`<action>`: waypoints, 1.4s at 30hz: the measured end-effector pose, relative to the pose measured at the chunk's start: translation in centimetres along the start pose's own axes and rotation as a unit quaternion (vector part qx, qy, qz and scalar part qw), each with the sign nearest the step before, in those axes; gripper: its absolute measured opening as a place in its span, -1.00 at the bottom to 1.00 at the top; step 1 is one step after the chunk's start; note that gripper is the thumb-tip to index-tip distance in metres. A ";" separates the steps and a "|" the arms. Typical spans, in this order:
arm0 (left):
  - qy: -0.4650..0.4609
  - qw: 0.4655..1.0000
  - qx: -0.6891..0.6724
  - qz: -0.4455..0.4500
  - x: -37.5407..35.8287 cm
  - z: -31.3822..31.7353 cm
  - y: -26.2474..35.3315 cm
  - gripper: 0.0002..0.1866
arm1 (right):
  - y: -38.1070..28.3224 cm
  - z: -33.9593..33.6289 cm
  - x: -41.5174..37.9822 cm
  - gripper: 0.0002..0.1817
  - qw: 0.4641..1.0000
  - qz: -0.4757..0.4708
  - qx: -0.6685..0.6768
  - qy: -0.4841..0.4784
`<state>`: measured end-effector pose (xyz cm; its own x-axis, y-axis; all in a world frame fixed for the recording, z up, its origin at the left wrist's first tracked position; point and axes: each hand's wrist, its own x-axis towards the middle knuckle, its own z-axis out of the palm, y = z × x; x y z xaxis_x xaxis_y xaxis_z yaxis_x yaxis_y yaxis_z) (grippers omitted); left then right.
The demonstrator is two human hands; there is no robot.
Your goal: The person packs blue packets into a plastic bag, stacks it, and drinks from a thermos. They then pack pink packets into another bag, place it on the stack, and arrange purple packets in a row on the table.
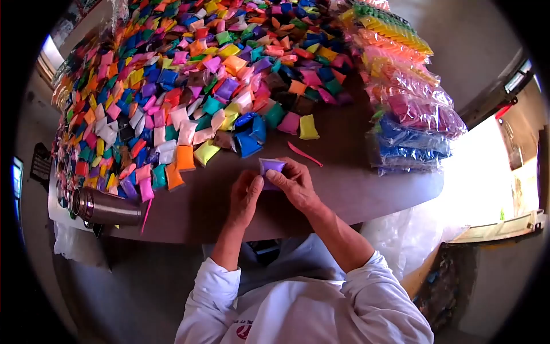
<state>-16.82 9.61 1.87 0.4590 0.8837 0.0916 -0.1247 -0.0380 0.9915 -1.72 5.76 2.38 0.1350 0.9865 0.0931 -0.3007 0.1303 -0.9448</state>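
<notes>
A small lavender packet (pixel 271 165) is held up between both my hands over the front part of the table. My left hand (pixel 246 192) pinches its left side, the thumb lying along the edge. With thumb and fingers closed, my right hand (pixel 296 184) grips the right side, and the thumb presses on the packet's face. Its lower part is partly hidden by my thumbs. Just beyond my right hand lies a thin pink plastic tool (pixel 304 155). Blue packets (pixel 248 142) and a yellow packet (pixel 308 127) rest on the table further away.
A large heap of colourful packets (pixel 172 86) covers the table's (pixel 366 200) left and far side. Clear bags of packets (pixel 412 114) are stacked by colour at the right. A metal flask (pixel 109 206) lies at the left front edge, near another pink tool (pixel 146 217).
</notes>
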 end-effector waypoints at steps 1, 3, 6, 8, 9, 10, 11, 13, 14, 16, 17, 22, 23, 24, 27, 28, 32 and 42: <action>0.003 1.000 0.003 -0.001 0.0 0.4 0.6 -0.65 | -0.1 0.2 -0.1 -0.71 1.000 -0.013 -0.011 0.010; 0.011 1.000 0.022 0.010 -0.3 1.0 1.2 -0.63 | 0.2 0.3 -0.1 -0.70 1.000 -0.016 -0.008 0.012; 0.017 0.999 0.033 -0.005 -0.7 1.1 1.2 -0.63 | 0.3 0.6 0.0 -0.73 0.999 -0.042 0.005 0.035; -0.010 0.997 0.069 0.020 -0.5 1.0 0.8 -0.66 | 0.6 0.0 0.1 -0.74 0.999 -0.025 -0.008 0.027; -0.007 0.997 0.070 0.019 -0.5 1.1 0.8 -0.66 | 0.7 -0.2 0.1 -0.75 0.999 -0.010 -0.024 0.024; -0.006 0.993 0.107 0.041 -0.5 1.2 0.8 -0.68 | 0.6 -0.1 0.0 -0.77 0.999 -0.007 -0.029 0.037; -0.003 0.988 0.144 0.063 -0.5 1.3 0.9 -0.69 | 0.6 -0.2 0.1 -0.77 0.999 -0.005 -0.028 0.034; 0.022 0.981 0.172 0.084 -0.6 1.5 0.6 -0.73 | 0.6 -0.3 0.3 -0.78 0.999 0.016 -0.018 0.039; 0.021 0.982 0.171 0.077 -0.6 1.4 0.1 -0.73 | 0.3 0.0 0.2 -0.79 0.998 0.027 -0.026 0.049; 0.024 0.979 0.179 0.095 -0.7 1.5 -0.6 -0.75 | 1.1 -0.3 0.2 -0.75 0.995 0.021 -0.045 0.086; 0.023 0.975 0.186 0.122 -0.7 1.6 -0.7 -0.75 | 0.9 -0.1 0.3 -0.70 0.993 0.038 -0.049 0.104; 0.007 0.977 0.178 0.119 -0.7 1.3 -0.4 -0.76 | -0.2 0.5 0.6 -0.61 0.985 0.051 -0.148 0.078; -0.006 0.978 0.178 0.108 -0.7 1.3 -0.1 -0.76 | -0.1 0.5 0.6 -0.61 0.985 0.050 -0.149 0.073; -0.007 0.981 0.153 0.121 -0.8 1.4 0.3 -0.75 | 0.1 0.6 0.4 -0.61 0.980 0.020 -0.179 0.081; -0.014 0.973 0.189 0.133 -0.9 1.2 -0.5 -0.66 | 0.2 0.1 0.3 -0.60 0.971 -0.010 -0.219 0.090; -0.012 0.973 0.189 0.134 -1.0 1.1 -0.4 -0.66 | -0.2 -0.1 0.1 -0.60 0.975 -0.008 -0.208 0.075; -0.029 0.969 0.206 0.131 -1.3 1.2 -0.2 -0.65 | 0.1 -0.6 -0.3 -0.62 0.978 -0.017 -0.199 0.064; 0.001 0.984 0.145 0.101 -1.1 1.1 -0.5 -0.62 | 0.1 0.4 -0.6 -0.68 0.980 -0.017 -0.186 0.062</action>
<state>-16.32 8.11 1.40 0.4489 0.8453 0.2897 0.0434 -0.3445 0.9378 -2.24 5.27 2.34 0.2603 0.9593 0.1094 0.0679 0.0949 -0.9932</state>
